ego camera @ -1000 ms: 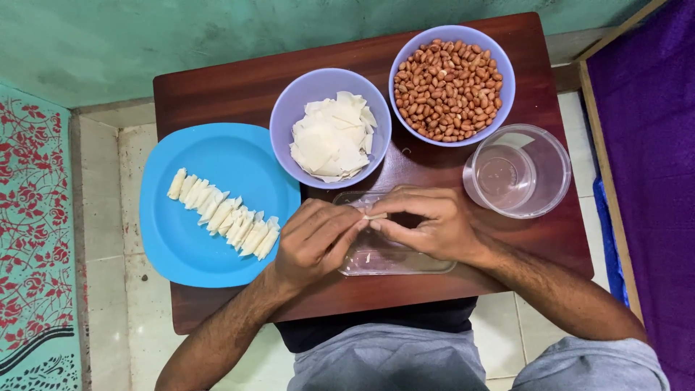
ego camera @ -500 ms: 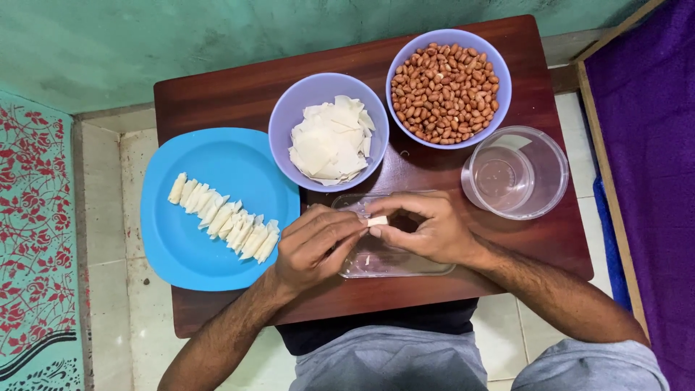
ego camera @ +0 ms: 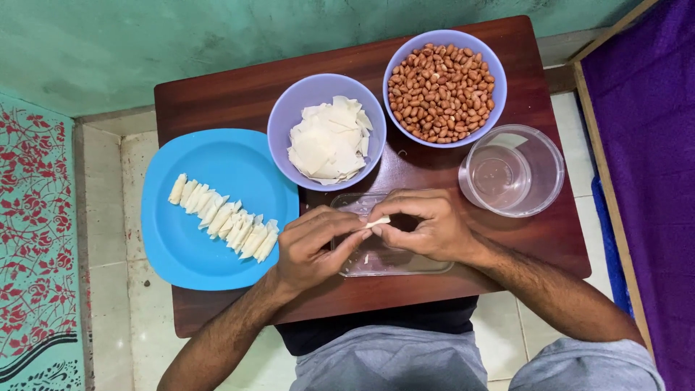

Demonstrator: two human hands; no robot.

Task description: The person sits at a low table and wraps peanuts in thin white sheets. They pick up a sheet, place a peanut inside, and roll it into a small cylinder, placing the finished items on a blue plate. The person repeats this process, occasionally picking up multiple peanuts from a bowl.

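The right hand (ego camera: 427, 228) and left hand (ego camera: 315, 246) both pinch a small white wrap (ego camera: 377, 222), mostly hidden by fingertips, over a clear tray (ego camera: 394, 264) they largely cover. Beside lie a blue plate (ego camera: 188, 246) and a clear cup (ego camera: 539, 170); the surface (ego camera: 217, 101) is partly covered.

You sat in a home: low wooden table (ego camera: 239, 98) on tiled floor (ego camera: 108, 217), patterned mat (ego camera: 32, 217) at nine o'clock, purple bedding (ego camera: 644, 145) at three

Clear tray (ego camera: 427, 266) (under hands) mostly hidden.
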